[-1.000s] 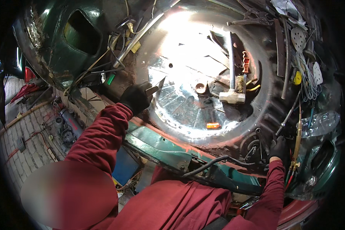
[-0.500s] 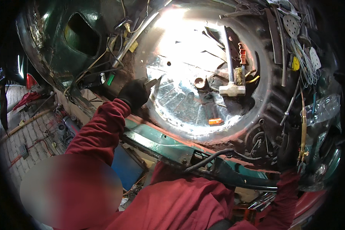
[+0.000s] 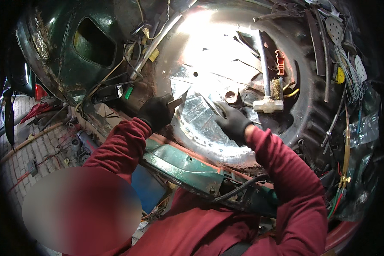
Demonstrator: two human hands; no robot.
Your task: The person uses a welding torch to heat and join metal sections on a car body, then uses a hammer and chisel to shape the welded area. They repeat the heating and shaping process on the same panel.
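My left hand (image 3: 157, 113), in a black glove, is closed on a short, flat metal piece (image 3: 175, 103) with a dark pointed end, over the left side of a round spare-wheel well (image 3: 301, 106). My right hand (image 3: 233, 122), also gloved, grips a slim, light metal tool (image 3: 212, 105) whose exact kind I cannot make out. Its tip lies over a shiny sheet of metal (image 3: 200, 121) in the well, partly washed out by glare. Beside my right hand are a round brown fitting (image 3: 231, 97) and a sledgehammer (image 3: 269, 105), head toward me.
An orange-handled brush (image 3: 280, 63) lies by the hammer. Bars, a coil of thin wire (image 3: 349, 83) and a brass torch (image 3: 345, 158) line the right side. Loose cables (image 3: 128, 59) hang on the left. A green body edge (image 3: 179, 164) runs between me and the well.
My right hand has come from the far right side into the well with a slim metal tool. An orange piece at the well's near side is now out of sight. My left hand keeps its piece.
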